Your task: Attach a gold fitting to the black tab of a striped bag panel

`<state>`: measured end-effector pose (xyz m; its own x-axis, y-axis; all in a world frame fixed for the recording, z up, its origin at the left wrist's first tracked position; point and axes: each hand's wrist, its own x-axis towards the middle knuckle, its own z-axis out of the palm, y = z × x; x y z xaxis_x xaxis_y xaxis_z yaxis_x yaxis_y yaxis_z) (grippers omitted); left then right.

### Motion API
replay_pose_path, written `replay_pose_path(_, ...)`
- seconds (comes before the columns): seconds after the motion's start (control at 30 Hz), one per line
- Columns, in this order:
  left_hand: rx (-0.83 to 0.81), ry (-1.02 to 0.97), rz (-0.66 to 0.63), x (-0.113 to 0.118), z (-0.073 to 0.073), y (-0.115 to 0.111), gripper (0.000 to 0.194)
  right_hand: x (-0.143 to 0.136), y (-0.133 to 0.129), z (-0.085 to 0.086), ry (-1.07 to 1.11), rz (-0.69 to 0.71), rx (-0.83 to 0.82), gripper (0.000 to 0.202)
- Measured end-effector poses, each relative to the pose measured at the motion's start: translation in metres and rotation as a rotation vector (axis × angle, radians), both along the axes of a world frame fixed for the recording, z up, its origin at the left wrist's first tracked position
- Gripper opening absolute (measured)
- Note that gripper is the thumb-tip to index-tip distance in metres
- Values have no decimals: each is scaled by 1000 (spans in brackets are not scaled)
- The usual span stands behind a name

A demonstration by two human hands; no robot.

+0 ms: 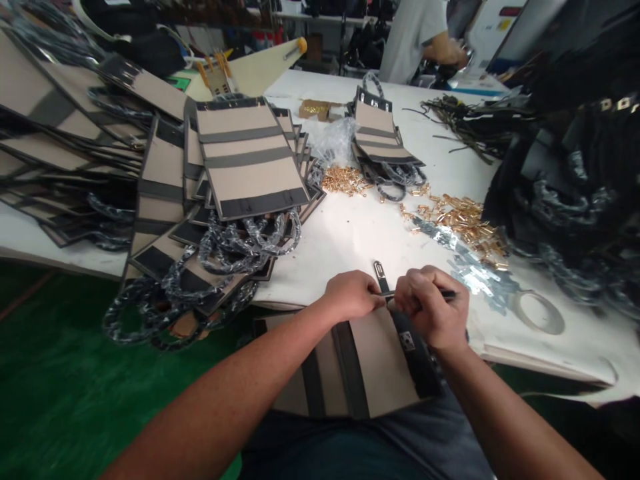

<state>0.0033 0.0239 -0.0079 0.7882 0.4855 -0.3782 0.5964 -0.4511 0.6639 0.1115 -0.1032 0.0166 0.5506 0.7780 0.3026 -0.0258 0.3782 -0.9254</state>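
A beige-and-black bag panel [377,353] lies across my lap against the table edge, with a metal plate set in its dark strip. My left hand [355,295] is closed at the panel's far edge, its fingertips pinching there; what exactly they grip is partly hidden. Wrapped in my right hand [434,303] is a slim metal tool [449,294], whose thin shaft points left toward my left fingertips. Just beyond, a short black strap [381,275] with a metal fitting at its end sticks out over the white table.
Stacked bag panels [255,157] with plastic-wrapped handles fill the left. Gold-coloured fittings [457,217], thin metal plates [483,277] and a tape roll [539,312] lie on the right. Black bags [565,180] are piled far right. Another person [415,40] stands behind the table.
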Motion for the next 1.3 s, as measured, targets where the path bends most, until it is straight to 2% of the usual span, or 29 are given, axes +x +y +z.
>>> replay_pose_path(0.13, 5, 4, 15, 0, 0, 0, 17, 4, 0, 3, 1, -37, 127, 40)
replay_pose_path(0.27, -9, 4, 30, -1, -1, -1, 17, 5, 2, 1, -35, -31, 14, 42)
replay_pose_path(0.43, -9, -7, 44, 0, -2, -1, 17, 6, 0, -5, -48, -51, 86, 40)
replay_pose_path(0.6, 21, -18, 40, -1, 3, -5, 17, 9, 1, -15, -45, -56, -63, 42)
replay_pose_path(0.67, 183, -116, 65, -11, 3, -21, 24, 11, 2, -16, -47, -56, -81, 44)
replay_pose_path(0.73, 435, -283, 79, -29, -2, -48, 38, 13, 2, -14, -65, -49, -106, 44)
replay_pose_path(0.8, 620, -424, 12, -50, -13, -81, 52, 13, 2, -12, -83, -45, -124, 43)
replay_pose_path(0.9, 702, -451, -190, -75, -35, -125, 88, 12, 3, -9, -75, -60, -128, 42)
replay_pose_path(0.97, 715, -368, -279, -81, -48, -142, 105, 12, 4, -7, -72, -61, -129, 42)
replay_pose_path(1.07, 718, -238, -289, -77, -55, -151, 106, 13, 4, -7, -96, -48, -145, 42)
replay_pose_path(1.3, 692, -195, -299, -69, -46, -149, 93, 14, 9, -8, -55, -33, -157, 44)
